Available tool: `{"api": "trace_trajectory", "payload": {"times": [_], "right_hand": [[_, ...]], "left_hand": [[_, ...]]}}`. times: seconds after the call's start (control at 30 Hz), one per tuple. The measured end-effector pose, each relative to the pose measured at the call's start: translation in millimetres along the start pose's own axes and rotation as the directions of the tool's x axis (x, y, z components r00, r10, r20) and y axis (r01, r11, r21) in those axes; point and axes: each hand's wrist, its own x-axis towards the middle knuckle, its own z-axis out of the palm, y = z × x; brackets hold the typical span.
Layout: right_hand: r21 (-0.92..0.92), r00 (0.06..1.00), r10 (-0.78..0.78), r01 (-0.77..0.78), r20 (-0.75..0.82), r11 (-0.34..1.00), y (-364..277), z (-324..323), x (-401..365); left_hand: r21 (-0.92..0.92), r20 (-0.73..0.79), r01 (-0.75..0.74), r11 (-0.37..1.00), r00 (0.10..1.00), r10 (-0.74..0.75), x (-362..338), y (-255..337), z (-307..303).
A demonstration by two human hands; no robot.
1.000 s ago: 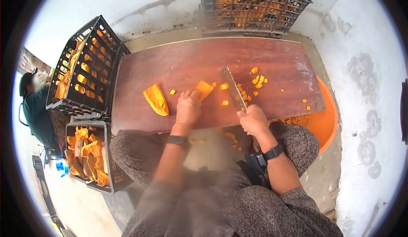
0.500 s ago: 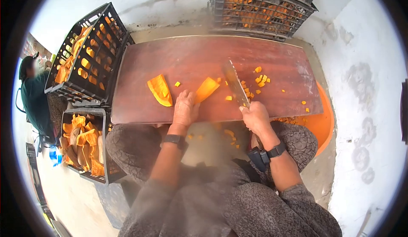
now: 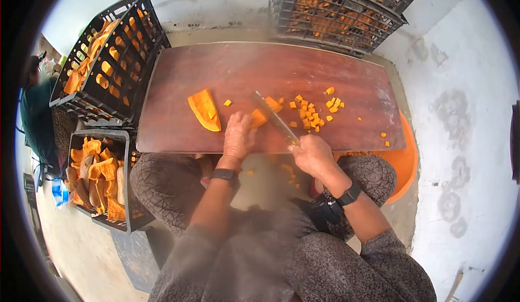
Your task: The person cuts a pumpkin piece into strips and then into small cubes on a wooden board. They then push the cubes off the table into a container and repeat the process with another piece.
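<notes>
My right hand [image 3: 313, 155] is closed round the handle of a knife [image 3: 275, 119], whose long blade slants up and left across an orange pumpkin piece [image 3: 259, 119]. Part of that piece shows on each side of the blade. My left hand [image 3: 239, 135] presses the piece against the board from the left, fingers bent on it. A larger pumpkin wedge [image 3: 205, 110] lies left of my left hand, with one small cube [image 3: 227, 103] beside it. Several pumpkin cubes [image 3: 310, 116] are grouped right of the blade, and a few more lie farther right.
The reddish wooden board [image 3: 179, 69] lies before my knees. Black crates of pumpkin pieces [image 3: 116, 58] [image 3: 127, 194] stand at left; stacked crates [image 3: 336, 15] stand behind. An orange tub [image 3: 407, 161] sits under the right edge. Another person [image 3: 40, 118] is at far left.
The knife has moved left, from beside the cubes onto the pumpkin piece. More cubes show right of the blade. My left hand stays on the piece.
</notes>
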Motion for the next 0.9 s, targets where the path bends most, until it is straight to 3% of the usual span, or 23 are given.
{"api": "trace_trajectory", "payload": {"times": [0.33,0.53,0.6,0.73,0.9], "right_hand": [[-0.089,0.998,-0.033,0.037,0.045,0.995,-3.5,-1.1,10.7],[-0.087,0.998,0.05,-0.048,0.03,0.995,-5.7,-5.8,14.0],[0.06,0.991,0.137,-0.137,0.013,0.989,-4.0,-6.7,14.5],[0.083,0.989,0.148,-0.149,0.019,0.985,1.8,-8.1,14.4],[-0.024,0.996,0.08,-0.079,0.031,0.997,2.4,-2.5,9.0]], "left_hand": [[-0.016,0.055,0.012,1.0,0.998,-0.012,5.5,-1.8,-5.5],[-0.01,0.107,0.012,1.0,0.994,-0.011,15.1,-0.9,-7.5],[-0.009,0.12,0.024,1.0,0.993,-0.022,15.3,3.3,-7.2],[0.054,0.136,0.065,0.996,0.988,-0.072,15.8,11.9,-4.5],[0.057,0.139,0.006,0.998,0.99,-0.014,16.0,10.0,-6.8]]}}
